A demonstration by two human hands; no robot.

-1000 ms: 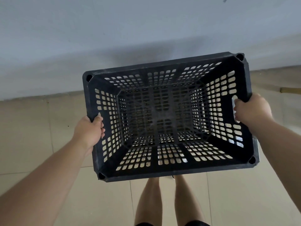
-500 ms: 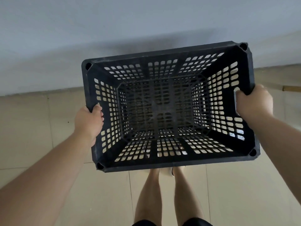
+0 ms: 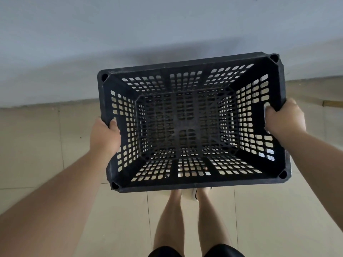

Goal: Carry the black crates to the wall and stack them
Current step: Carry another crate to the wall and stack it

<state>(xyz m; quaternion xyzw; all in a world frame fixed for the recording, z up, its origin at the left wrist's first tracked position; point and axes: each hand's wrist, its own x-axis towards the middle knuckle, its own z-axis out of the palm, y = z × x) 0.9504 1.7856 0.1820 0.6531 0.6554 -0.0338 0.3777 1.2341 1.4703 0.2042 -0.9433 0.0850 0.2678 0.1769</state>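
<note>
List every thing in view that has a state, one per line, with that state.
Crate: empty, open side up, held off the floor, near the wall.
Left hand: closed on the crate's left rim.
Right hand: closed on the crate's right rim, at the handle slot.

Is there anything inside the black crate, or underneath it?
The crate, held by the left hand and right hand, is empty. Through its holes only pale floor shows. A shoe peeks out below; the feet are mostly covered.
</note>
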